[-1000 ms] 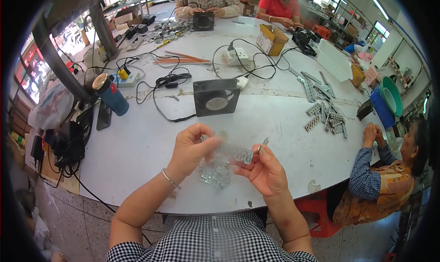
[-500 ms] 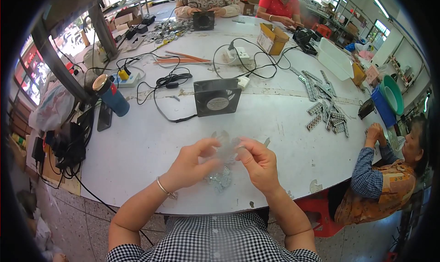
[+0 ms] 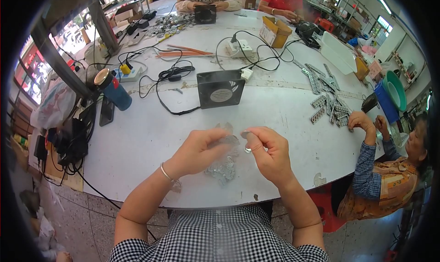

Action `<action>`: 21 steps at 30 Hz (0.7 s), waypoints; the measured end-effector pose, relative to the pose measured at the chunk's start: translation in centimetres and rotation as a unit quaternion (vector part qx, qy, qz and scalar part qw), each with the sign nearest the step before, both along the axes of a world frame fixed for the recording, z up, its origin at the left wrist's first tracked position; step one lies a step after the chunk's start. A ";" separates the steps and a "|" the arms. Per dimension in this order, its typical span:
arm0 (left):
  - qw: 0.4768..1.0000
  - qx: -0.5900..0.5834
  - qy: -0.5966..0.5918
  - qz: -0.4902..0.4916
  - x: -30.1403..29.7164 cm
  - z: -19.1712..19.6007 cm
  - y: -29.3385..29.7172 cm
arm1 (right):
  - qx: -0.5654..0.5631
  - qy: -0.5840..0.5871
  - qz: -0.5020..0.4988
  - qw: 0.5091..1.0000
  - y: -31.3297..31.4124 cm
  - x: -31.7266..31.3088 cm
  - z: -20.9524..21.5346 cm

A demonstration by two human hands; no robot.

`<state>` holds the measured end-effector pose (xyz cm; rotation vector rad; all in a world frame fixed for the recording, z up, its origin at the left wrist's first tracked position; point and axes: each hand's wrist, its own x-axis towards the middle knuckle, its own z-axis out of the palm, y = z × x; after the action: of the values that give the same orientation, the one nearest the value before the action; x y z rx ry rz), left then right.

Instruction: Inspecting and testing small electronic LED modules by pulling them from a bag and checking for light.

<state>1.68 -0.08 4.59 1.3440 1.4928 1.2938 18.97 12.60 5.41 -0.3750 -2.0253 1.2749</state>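
Observation:
Over the near part of the white table (image 3: 151,138), my right hand (image 3: 272,154) pinches small shiny metal pieces (image 3: 245,134) between thumb and fingers. To its left, my left hand (image 3: 199,152) is curled, its thumb and fingertips blurred around what looks like another thin grey metal piece. A loose pile of small silvery metal pieces (image 3: 223,170) lies on the table beneath and between my hands. Just beyond my hands stands a black square fan (image 3: 221,90) with a round pale label, its cable running off to the left.
A blue tumbler (image 3: 113,91) and a phone (image 3: 106,111) are at left, near tangled black adapters (image 3: 73,142). Power strips (image 3: 239,48) and cables cross the middle. Grey metal strips (image 3: 332,110) are heaped at right, near a seated co-worker (image 3: 380,175). Two more people sit across.
My hands have moved slightly apart, the right one shifting rightward. The co-worker at right has raised a hand and reached toward the metal strips. The view has shifted slightly.

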 end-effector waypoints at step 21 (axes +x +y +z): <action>0.984 -0.055 0.167 -0.010 -0.4 0.7 0.2 | 0.034 -0.103 0.058 0.992 0.6 -0.7 -0.5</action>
<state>1.30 0.08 5.26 1.5548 1.7424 0.9903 18.26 13.25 4.92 -0.3749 -2.2874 1.2771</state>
